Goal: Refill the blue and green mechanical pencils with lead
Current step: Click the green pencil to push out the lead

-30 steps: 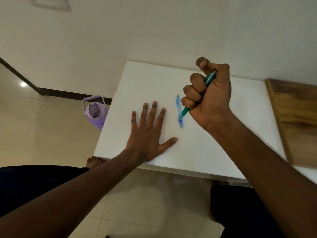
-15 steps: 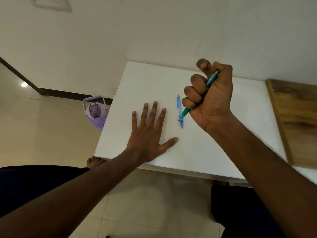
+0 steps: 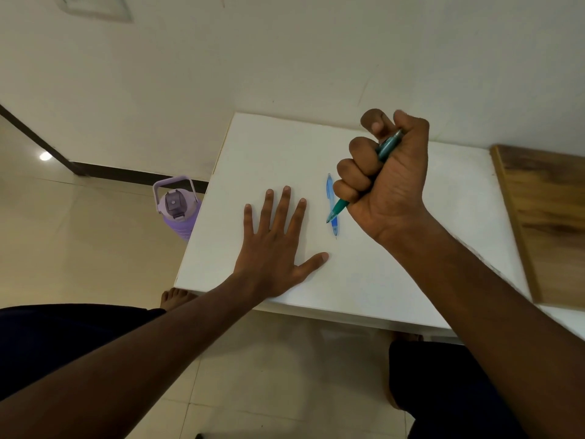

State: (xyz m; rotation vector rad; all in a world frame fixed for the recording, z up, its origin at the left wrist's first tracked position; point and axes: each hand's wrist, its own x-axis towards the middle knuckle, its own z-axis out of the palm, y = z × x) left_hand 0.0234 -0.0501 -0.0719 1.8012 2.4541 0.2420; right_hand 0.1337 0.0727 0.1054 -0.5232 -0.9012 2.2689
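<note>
white table (image 3: 395, 280) against cream wall (image 3: 285, 58)

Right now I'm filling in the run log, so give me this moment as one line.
right hand: fist around green pencil, tip down | left hand: flat on white table | blue pencil: lying on table

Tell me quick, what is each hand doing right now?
Left hand: open, lying flat on the white table.
Right hand: closed in a fist around the green pencil.
</note>
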